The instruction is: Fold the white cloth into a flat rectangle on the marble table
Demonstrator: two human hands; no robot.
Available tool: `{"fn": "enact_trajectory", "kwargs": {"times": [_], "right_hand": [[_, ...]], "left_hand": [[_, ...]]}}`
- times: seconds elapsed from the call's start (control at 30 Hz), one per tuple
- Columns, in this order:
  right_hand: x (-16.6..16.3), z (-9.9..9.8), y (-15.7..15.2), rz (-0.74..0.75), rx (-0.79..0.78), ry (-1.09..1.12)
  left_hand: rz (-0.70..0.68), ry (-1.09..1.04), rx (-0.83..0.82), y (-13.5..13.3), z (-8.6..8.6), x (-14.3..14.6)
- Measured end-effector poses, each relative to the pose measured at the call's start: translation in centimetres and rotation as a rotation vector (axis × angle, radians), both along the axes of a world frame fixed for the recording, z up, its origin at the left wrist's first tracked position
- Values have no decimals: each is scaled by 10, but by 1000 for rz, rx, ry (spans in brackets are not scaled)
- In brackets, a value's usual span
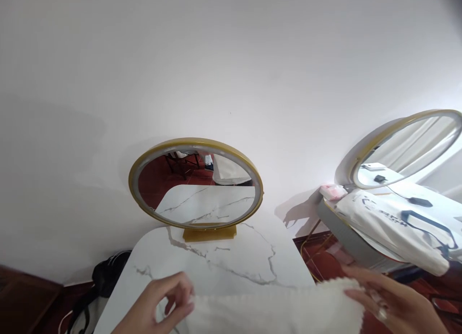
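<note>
A white cloth with a scalloped edge (274,307) is stretched between both hands over the near part of a marble-patterned table (249,262). My left hand (162,300) pinches its left corner, thumb and fingertips closed together. Its right end is gripped between the thumb and fingers of my right hand (393,300), which is a little blurred and wears a ring. The cloth's lower part runs out of the picture. Beyond the hands, an oval gold-framed mirror (202,204) stands on a gold base at the back of the table.
Against the white wall (231,74), a second table at right bears another gold-framed mirror (407,151), a white printed garment or bag (386,223) with a dark strap, and a pink-and-white packet (332,192). A black bag (108,274) lies left of the near table. The floor is red.
</note>
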State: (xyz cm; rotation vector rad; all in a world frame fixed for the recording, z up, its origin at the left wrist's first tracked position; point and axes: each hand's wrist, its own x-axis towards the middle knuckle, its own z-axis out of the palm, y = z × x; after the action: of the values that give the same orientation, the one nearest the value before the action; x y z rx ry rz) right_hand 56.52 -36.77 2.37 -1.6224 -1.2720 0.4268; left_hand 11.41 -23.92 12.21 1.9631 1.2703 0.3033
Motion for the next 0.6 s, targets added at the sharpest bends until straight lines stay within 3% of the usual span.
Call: {"fn": "enact_trajectory", "kwargs": {"times": [0.1, 0.17, 0.3, 0.37, 0.47, 0.6], "right_hand": [[6, 5, 51, 27, -157, 61], [9, 1, 92, 33, -169, 85], [9, -41, 147, -43, -105, 88], [2, -75, 149, -24, -94, 32], [-15, -130, 127, 68, -106, -19], [-39, -183, 104, 181, -199, -109]], "left_hand": [[-47, -11, 61, 30, -9, 45], [-26, 35, 153, 53, -25, 78], [97, 275, 373, 75, -80, 128], [98, 383, 364, 66, -118, 138], [1, 434, 165, 41, -174, 137], [-96, 445, -17, 31, -222, 145]]}}
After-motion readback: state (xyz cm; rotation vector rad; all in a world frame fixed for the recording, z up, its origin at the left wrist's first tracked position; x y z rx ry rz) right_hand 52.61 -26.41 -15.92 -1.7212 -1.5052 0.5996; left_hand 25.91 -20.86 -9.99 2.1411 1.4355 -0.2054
